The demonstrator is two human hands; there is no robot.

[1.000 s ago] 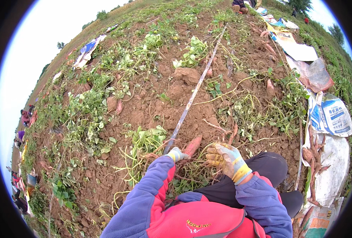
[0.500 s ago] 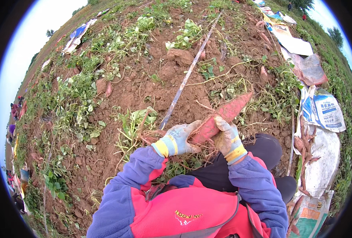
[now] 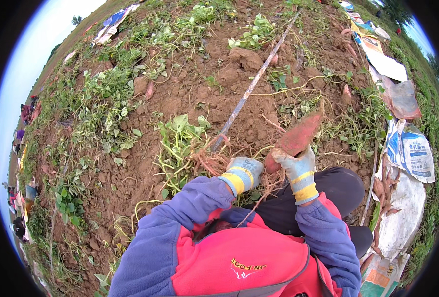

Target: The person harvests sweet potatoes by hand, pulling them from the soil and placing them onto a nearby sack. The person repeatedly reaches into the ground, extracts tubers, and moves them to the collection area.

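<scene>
A large red sweet potato (image 3: 301, 133) is held up in my gloved right hand (image 3: 299, 173), the fingers wrapped round its lower part and its pointed end tilted up to the right. My gloved left hand (image 3: 243, 174) is closed just left of the tuber's lower end; what its fingers hold, if anything, is hidden. Thin stringy roots (image 3: 273, 184) hang between the two hands. Beside my left hand lies a clump of reddish roots (image 3: 210, 161) with a leafy green vine (image 3: 177, 138).
A flat strip (image 3: 251, 86) runs away across the clodded brown soil. On the right, sacks (image 3: 402, 213) lie in a row with several sweet potatoes (image 3: 385, 190). Cut vines (image 3: 100, 104) cover the left side. People (image 3: 26, 111) are far off at the left edge.
My left hand has come off the sweet potato's lower end and closed beside it. My right hand keeps hold, the tuber now tilted more steeply. The whole view has shifted slightly.
</scene>
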